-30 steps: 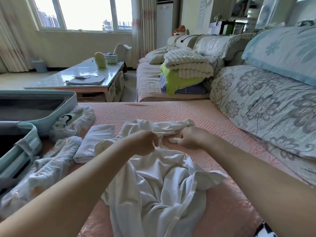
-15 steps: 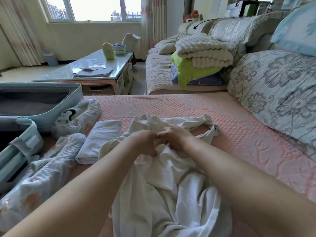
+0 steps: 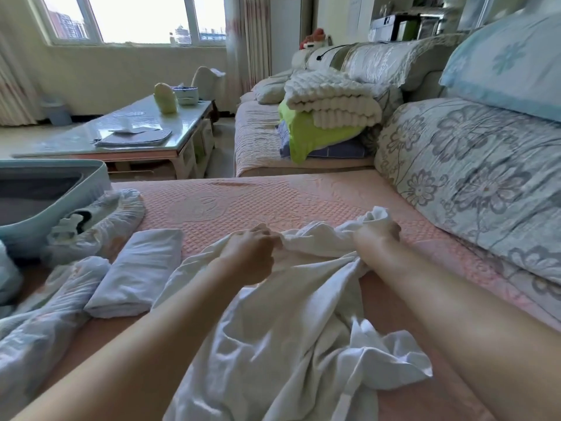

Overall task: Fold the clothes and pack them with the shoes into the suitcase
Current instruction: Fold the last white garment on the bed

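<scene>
The suitcase is lying open at the left edge of the bed, and its inside is too dark to make out. The left hand and right hand are pinching the top edge of a crumpled white shirt on the bed, fingers curled, beside a folded garment.

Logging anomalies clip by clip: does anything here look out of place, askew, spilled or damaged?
Nothing stands out. The crumpled white garment lies bunched on the pink quilted cover, but the left hand and right hand grip its far edge, as expected mid-fold. The folded white cloth beside it looks tidy.
</scene>
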`<state>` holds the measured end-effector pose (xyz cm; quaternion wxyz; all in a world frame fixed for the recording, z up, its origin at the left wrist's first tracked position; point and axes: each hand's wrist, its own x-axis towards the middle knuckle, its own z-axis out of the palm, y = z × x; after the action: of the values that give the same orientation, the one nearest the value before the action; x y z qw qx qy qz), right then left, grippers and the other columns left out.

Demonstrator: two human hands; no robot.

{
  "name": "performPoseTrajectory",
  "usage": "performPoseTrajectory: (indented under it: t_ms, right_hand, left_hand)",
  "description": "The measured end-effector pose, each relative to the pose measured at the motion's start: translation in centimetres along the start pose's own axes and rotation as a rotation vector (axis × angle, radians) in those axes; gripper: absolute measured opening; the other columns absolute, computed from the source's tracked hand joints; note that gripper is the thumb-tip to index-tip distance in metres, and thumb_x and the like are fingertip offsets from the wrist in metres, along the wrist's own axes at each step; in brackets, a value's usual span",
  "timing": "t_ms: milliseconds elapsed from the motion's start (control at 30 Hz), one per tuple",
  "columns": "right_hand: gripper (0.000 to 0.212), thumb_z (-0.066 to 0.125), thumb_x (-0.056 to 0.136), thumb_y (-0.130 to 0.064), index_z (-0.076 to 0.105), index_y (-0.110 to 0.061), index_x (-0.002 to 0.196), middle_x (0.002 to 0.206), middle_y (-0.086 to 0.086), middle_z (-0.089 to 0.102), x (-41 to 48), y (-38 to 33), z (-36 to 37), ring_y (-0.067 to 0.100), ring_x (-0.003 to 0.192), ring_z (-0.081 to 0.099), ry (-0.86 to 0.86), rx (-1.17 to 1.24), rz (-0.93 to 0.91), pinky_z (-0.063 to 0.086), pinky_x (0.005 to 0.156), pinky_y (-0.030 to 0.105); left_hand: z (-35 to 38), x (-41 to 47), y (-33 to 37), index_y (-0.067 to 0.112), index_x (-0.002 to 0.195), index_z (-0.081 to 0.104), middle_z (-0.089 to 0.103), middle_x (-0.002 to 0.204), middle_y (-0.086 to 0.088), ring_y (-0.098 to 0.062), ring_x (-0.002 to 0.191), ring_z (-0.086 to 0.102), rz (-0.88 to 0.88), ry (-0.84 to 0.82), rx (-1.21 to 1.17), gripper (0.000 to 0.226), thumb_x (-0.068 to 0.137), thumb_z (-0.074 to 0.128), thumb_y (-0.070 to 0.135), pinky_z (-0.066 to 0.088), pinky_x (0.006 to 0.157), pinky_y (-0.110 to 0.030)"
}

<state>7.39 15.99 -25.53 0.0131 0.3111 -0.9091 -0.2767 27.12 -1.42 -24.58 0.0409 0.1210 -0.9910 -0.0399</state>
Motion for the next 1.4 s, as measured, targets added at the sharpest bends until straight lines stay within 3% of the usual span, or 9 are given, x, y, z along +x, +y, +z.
performPoseTrajectory:
  t_ms: [67, 200, 333, 433, 633, 733, 833, 1067, 1400]
  right_hand:
    - [0.037, 0.048, 0.098, -0.018, 0.057, -0.017, 0.134, 0.136, 0.008, 0.058, -2.1, -1.0, -2.3, 0.029, 0.127, 0.055, 0.097, -0.105, -0.038, 0.044, 0.096, 0.041]
    - [0.034, 0.043, 0.096, -0.009, 0.061, -0.016, 0.124, 0.126, 0.01, 0.059, -3.3, -4.5, -5.6, 0.028, 0.115, 0.057, 0.441, 0.21, -0.209, 0.046, 0.095, 0.039]
    - [0.063, 0.063, 0.089, -0.024, 0.037, -0.028, 0.146, 0.143, 0.002, 0.047, -2.3, -9.1, -5.5, 0.024, 0.132, 0.046, 0.312, 0.288, -0.356, 0.033, 0.11, 0.039]
    - [0.043, 0.053, 0.094, -0.018, 0.049, -0.025, 0.136, 0.133, 0.001, 0.061, -1.5, -9.5, -5.3, 0.023, 0.122, 0.059, 0.412, 0.154, -0.273, 0.033, 0.109, 0.041]
    - [0.048, 0.056, 0.088, -0.013, 0.038, -0.018, 0.133, 0.115, 0.007, 0.066, 0.7, -6.2, -3.8, 0.028, 0.094, 0.069, 0.509, 0.334, -0.067, 0.047, 0.093, 0.042]
    - [0.069, 0.074, 0.073, -0.01, 0.036, -0.018, 0.13, 0.128, 0.017, 0.053, 1.7, -5.7, -1.6, 0.034, 0.102, 0.061, 0.639, 0.175, -0.263, 0.051, 0.088, 0.048]
    - [0.042, 0.069, 0.083, -0.021, 0.061, -0.021, 0.124, 0.147, 0.018, 0.044, 2.1, -5.9, -1.9, 0.039, 0.125, 0.051, 0.598, 0.116, -0.519, 0.043, 0.101, 0.052]
    - [0.036, 0.049, 0.087, -0.037, 0.064, -0.023, 0.117, 0.126, 0.006, 0.054, 2.0, -5.3, -2.5, 0.027, 0.119, 0.048, 0.441, 0.068, -0.223, 0.034, 0.101, 0.044]
    - [0.012, 0.06, 0.08, -0.019, 0.068, -0.01, 0.083, 0.086, 0.013, 0.06, 5.0, -4.7, -2.3, 0.033, 0.076, 0.057, 0.839, 0.664, 0.144, 0.044, 0.065, 0.035]
  left_hand:
    - [-0.1, -0.5, -1.1, 0.033, 0.14, 0.046, 0.049, 0.137, 0.001, -0.024, 0.126, 0.047, -0.091, -0.096, 0.116, 0.052, 0.091, 0.055, 0.022, 0.046, 0.097, -0.039]
    - [-0.1, -1.5, -3.7, 0.025, 0.151, 0.03, 0.041, 0.145, -0.008, -0.031, 0.13, 0.044, -0.254, -0.229, 0.086, 0.065, 0.091, 0.055, 0.026, 0.042, 0.105, -0.043]
    - [-0.5, -2.3, -5.1, 0.027, 0.145, 0.042, 0.046, 0.146, -0.007, -0.029, 0.13, 0.048, -0.286, -0.258, -0.004, 0.054, 0.094, 0.056, 0.037, 0.041, 0.104, -0.034]
    - [-0.3, -2.1, -5.8, 0.029, 0.117, 0.066, 0.063, 0.126, -0.002, -0.025, 0.111, 0.059, -0.229, -0.197, -0.008, 0.027, 0.099, 0.046, 0.031, 0.047, 0.093, -0.03]
    - [0.0, -0.8, -7.5, 0.05, 0.126, 0.06, 0.051, 0.129, 0.009, -0.018, 0.113, 0.055, -0.181, -0.245, -0.146, 0.057, 0.092, 0.049, 0.006, 0.044, 0.093, -0.026]
    - [0.8, 0.3, -7.1, 0.049, 0.126, 0.059, 0.043, 0.132, 0.009, -0.021, 0.113, 0.055, -0.067, -0.297, -0.084, 0.056, 0.088, 0.054, 0.008, 0.045, 0.1, -0.032]
    - [1.0, 1.2, -6.9, 0.043, 0.115, 0.065, 0.05, 0.119, 0.008, -0.023, 0.11, 0.058, 0.003, -0.307, 0.052, 0.043, 0.083, 0.062, 0.016, 0.05, 0.094, -0.033]
    - [-0.5, 0.7, -8.8, 0.043, 0.105, 0.07, 0.056, 0.112, 0.012, -0.016, 0.109, 0.054, -0.055, -0.258, 0.158, 0.022, 0.086, 0.062, 0.034, 0.048, 0.085, -0.029]
    - [-2.1, 4.6, -8.6, 0.024, 0.098, 0.071, 0.076, 0.094, -0.001, -0.024, 0.088, 0.07, -0.46, 0.268, -0.192, 0.027, 0.088, 0.046, 0.019, 0.053, 0.08, -0.027]
